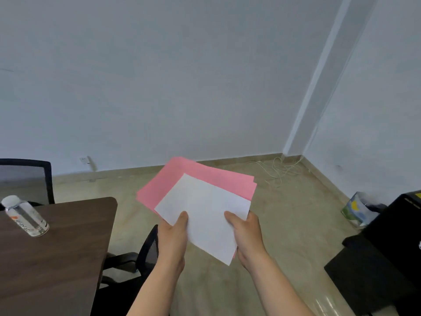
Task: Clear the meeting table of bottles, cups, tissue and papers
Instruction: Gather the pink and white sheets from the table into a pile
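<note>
Head view, nearest me: I see my left hand [173, 238] and right hand [247, 238] each pinching the near edge of the papers [200, 201], thumbs on top, held in the air over the floor [284, 224], right of the table [57, 247]. A white sheet [205, 213] lies atop pink sheets [205, 176]. A black chair [145, 249] sits by the table's right edge. On the table stands a water bottle [25, 216]. Right, a tissue box [356, 208] sits beside a black cabinet [387, 247]. A white cable [278, 169] coils in the far corner.
</note>
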